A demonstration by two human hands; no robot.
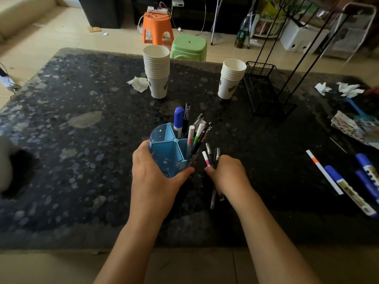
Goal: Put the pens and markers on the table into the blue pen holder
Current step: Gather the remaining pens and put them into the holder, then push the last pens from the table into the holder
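On the near middle of the dark speckled stone table (86, 165), the left hand (152, 177) is wrapping around the blue pen holder (170, 152), fingers curled against its wall and thumb pressing its near side, steadying it upright. Just beside it, the right hand (227, 173) is closing around a small bundle of pens (211, 155), their tips sticking up above the fist and their tails trailing toward the table edge.

Several pens and a blue-capped marker (178, 119) are already standing in the far compartments, leaning outward. Feeding a whole bundle in at once is risky: the tips may be catching on the dividers, or knocking the leaning pens out, and one pen could be slipping from the loose end of the grip. Off to the right, well apart, a white pen with an orange band (324, 174) and blue markers (350, 190) are still lying flat, so the job is only partly done.

Farther back, two stacks of paper cups (156, 72), crumpled tissues (139, 84) and a black wire rack (266, 89) are crowding the table. Beyond it, an orange stool (156, 27) and a green stool (188, 47) are sitting on a pale floor.
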